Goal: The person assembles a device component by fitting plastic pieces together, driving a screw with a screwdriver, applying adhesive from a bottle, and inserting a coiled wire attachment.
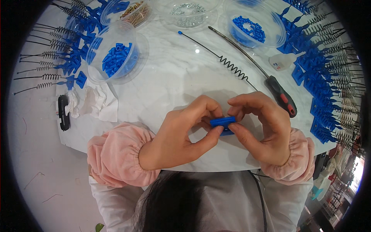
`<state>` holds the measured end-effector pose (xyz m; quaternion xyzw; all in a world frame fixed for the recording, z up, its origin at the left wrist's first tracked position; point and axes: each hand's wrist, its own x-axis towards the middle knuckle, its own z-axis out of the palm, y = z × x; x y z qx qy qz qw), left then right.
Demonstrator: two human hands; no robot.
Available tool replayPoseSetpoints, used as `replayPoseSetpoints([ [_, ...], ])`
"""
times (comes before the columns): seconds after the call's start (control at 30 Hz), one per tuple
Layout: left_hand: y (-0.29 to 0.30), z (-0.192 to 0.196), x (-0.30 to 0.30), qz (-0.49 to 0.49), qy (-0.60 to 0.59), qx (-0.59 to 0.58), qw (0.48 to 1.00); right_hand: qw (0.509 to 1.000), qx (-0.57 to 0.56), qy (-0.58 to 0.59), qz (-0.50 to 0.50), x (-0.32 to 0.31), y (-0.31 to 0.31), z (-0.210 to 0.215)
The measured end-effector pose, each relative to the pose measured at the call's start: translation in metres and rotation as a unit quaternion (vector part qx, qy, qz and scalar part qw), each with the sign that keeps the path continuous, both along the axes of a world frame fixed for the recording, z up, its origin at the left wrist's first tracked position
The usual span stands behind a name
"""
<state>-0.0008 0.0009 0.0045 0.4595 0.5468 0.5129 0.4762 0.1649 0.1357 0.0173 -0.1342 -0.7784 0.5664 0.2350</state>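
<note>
A small blue plastic part (223, 121) is held between both hands near the table's front edge. My left hand (185, 129) pinches its left side with thumb and fingers. On its right side, my right hand (264, 125) grips with the thumb at the near edge and curled fingers behind. The fingers hide much of the part. Just beyond the hands lies a black coiled spring wire (234, 69) with a blue tip. To its right rests a long screwdriver (280, 92) with a black and red handle.
Clear tubs hold blue caps (118, 58), brass-coloured screws (135, 13), metal nuts (188, 14) and blue rings (248, 30). Blue pieces with spring wires (324, 77) line the right edge, others the left. A small white bottle (281, 61), crumpled tissue (98, 102) and black clip-like object (63, 112) lie about.
</note>
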Motion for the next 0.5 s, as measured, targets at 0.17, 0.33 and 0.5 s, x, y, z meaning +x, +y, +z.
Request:
replayPoseSetpoints([
  [0.17, -0.0004, -0.0039, 0.0023, 0.023, 0.003, 0.027, 0.999, 1.0, 0.024, -0.019, 0.002, 0.0001, 0.0009, 0.0027],
  [0.33, 0.0012, -0.0011, -0.0052, 0.012, 0.072, 0.047, 0.996, 0.998, 0.006, -0.052, 0.023, 0.0027, 0.0016, 0.0076],
  [0.5, 0.0013, -0.008, -0.0032, 0.05, 0.009, 0.083, 0.995, 0.999, 0.044, -0.016, -0.013, -0.0007, 0.0024, 0.0035],
])
